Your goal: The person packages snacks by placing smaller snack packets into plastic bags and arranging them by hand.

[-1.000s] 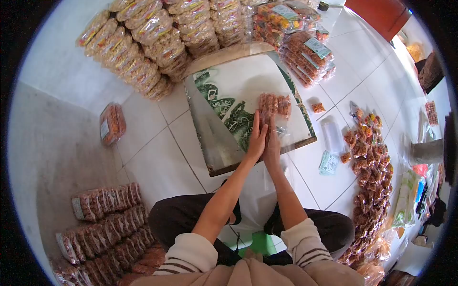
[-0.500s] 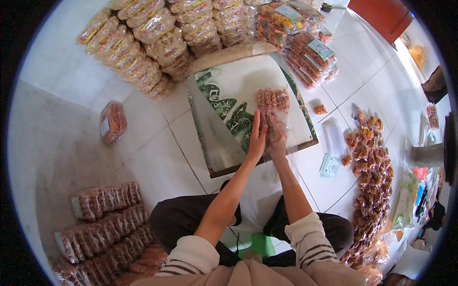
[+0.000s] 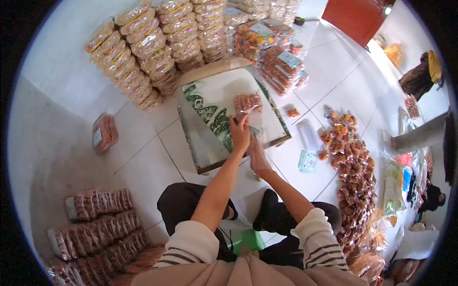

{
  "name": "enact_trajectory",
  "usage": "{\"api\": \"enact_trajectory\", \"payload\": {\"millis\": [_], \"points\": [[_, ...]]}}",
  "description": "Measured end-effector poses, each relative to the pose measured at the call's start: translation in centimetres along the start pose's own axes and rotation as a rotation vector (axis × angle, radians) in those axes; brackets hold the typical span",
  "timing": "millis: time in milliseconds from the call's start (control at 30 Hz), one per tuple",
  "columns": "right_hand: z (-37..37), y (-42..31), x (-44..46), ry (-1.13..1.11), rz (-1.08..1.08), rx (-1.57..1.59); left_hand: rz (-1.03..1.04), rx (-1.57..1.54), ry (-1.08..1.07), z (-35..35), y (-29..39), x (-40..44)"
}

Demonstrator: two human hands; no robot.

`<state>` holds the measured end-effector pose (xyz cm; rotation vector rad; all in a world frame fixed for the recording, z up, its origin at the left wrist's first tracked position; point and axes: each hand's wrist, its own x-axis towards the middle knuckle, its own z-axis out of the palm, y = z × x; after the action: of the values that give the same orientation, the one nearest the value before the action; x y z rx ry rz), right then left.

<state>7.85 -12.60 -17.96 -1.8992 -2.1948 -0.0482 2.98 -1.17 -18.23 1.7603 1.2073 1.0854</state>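
A clear plastic bag with small brown snack packs (image 3: 248,103) at its far end lies on a low, board-topped table (image 3: 200,145). My left hand (image 3: 241,136) is at the near side of the packs, with thumb and fingertips closing on the bag's film. Nearer to me, my right hand (image 3: 258,157) is at the bag's long loose end, by the table's front edge. Thin film seems to cover it, and its fingers are blurred, so their grip is unclear.
Tall stacks of bagged snacks (image 3: 143,38) stand behind the table, with more packs (image 3: 281,71) at its far right corner. On the right are a loose packet (image 3: 293,112), blue-green labels (image 3: 307,161) and a long heap of small packets (image 3: 355,176). Filled bags (image 3: 95,226) lie lower left.
My right hand has drawn back toward me, away from the packs. My left hand has shifted onto the bag just below them. The whole view has turned slightly.
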Motion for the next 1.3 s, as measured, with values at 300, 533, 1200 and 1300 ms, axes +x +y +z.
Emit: {"api": "enact_trajectory", "payload": {"millis": [300, 533, 1200, 1300], "points": [[-20.9, 4.2, -9.0, -0.375, 0.347, 0.379, 0.258, -0.065, 0.069, 3.5, 12.7, -1.6], [-30.9, 6.1, -24.5, 0.910, 0.778, 0.503, 0.496, -0.398, -0.333, 7.7, 23.5, -10.3], [0.2, 5.6, -47.9, 0.583, 1.746, 0.106, 0.317, 0.006, -1.311, 25.5, 5.3, -38.3], [2.4, 7.2, -47.2, 0.633, 1.771, 0.083, 0.177, -0.115, -1.327, 28.1, 5.9, -41.0]]}}
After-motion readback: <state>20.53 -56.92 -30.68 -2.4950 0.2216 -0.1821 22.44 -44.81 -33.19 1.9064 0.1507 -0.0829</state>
